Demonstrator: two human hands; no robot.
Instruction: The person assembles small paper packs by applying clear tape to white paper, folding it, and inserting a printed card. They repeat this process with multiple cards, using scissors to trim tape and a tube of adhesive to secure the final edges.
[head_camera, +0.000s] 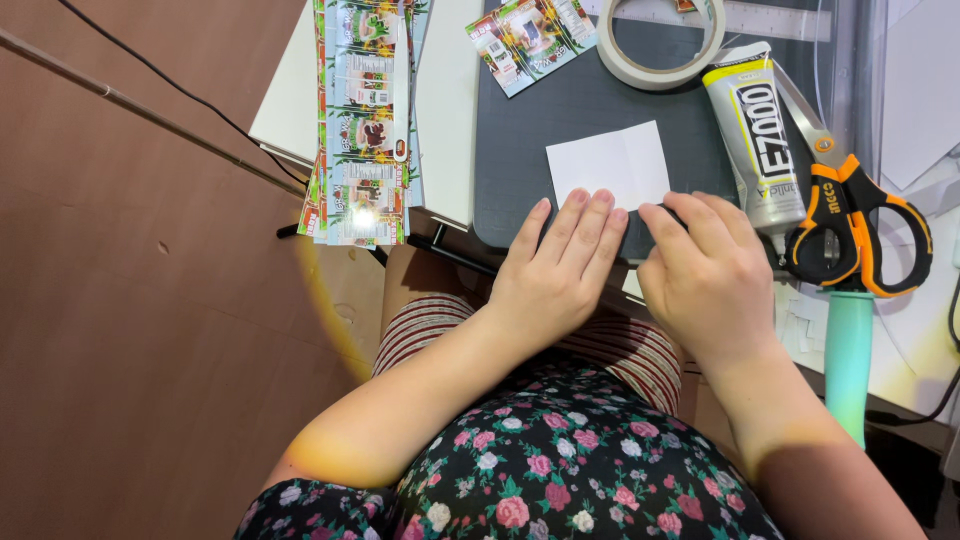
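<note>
On the dark grey cutting mat, your left hand lies flat, fingers extended, touching the small white paper square; your right hand curls beside it, grip hidden.

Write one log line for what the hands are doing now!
left hand: flat on white paper | right hand: on paper's edge | mat: beneath | scissors: untouched

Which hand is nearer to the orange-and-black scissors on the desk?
Right. The right hand lies just beside the orange-and-black scissors, with only the grey glue tube tip between them. The left hand rests further away, fingers on the white paper square.
</note>
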